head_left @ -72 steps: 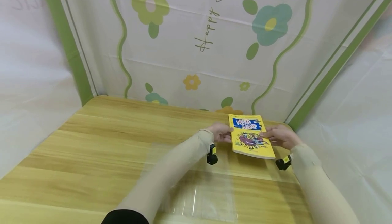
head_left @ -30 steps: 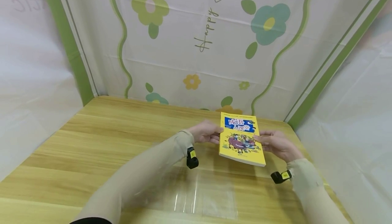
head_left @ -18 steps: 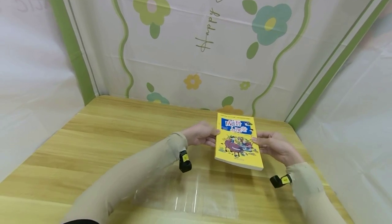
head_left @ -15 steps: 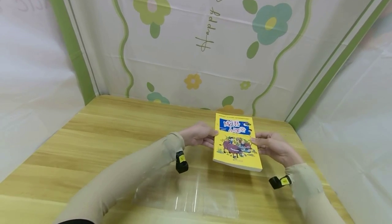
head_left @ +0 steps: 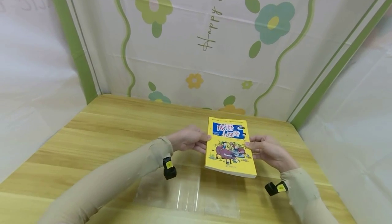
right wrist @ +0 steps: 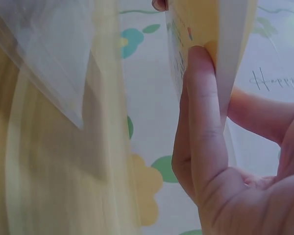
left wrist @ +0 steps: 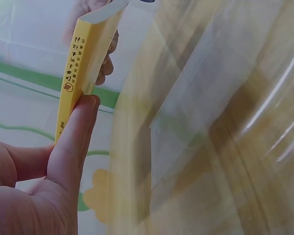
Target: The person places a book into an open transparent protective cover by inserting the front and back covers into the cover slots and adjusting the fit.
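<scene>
A yellow paperback book [head_left: 229,149] with a blue title panel and a cartoon ox on its cover is held above the table, cover up. My left hand [head_left: 188,139] pinches its spine side, thumb on top and fingers underneath; the left wrist view shows the printed spine [left wrist: 73,73] between thumb and fingers. On the opposite edge my right hand [head_left: 271,152] pinches the book the same way, and the page edges [right wrist: 230,54] show in the right wrist view. Below and nearer to me, a clear plastic sleeve [head_left: 186,196] lies flat on the table.
The wooden table [head_left: 101,135] reaches back to a white curtain [head_left: 183,47] printed with flowers. Pale cloth walls [head_left: 361,115] stand at both sides. Small black cameras [head_left: 169,169] are strapped to the wrists.
Both hands have carried the book left and toward me, from the table's back right. Its tilt changes slightly. The plastic sleeve stays in place, less covered by the left arm.
</scene>
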The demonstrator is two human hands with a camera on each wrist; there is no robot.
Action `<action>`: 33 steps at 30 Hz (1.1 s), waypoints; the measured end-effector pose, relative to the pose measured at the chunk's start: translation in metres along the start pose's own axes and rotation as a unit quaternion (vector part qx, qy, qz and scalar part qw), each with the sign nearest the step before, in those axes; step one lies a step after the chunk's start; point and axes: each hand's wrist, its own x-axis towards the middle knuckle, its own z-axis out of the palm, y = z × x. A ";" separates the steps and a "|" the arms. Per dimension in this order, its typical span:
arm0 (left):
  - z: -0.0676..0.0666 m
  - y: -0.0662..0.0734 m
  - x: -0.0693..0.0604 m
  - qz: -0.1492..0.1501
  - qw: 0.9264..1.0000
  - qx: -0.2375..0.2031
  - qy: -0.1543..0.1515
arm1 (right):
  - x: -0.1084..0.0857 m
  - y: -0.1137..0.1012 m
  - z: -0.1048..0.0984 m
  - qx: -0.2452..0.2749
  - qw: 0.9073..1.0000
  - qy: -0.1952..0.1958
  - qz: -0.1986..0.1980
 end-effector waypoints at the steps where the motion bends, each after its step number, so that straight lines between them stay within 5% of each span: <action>1: -0.001 -0.001 -0.002 0.000 1.000 0.002 0.000 | 0.000 0.001 0.001 0.001 1.000 -0.006 -0.001; 16: -0.003 -0.016 -0.026 0.004 0.999 0.039 0.029 | -0.004 0.013 0.020 -0.004 0.999 -0.031 0.013; 33: -0.008 -0.035 -0.046 0.028 0.998 0.061 0.008 | -0.009 0.017 0.032 -0.040 0.994 -0.097 0.022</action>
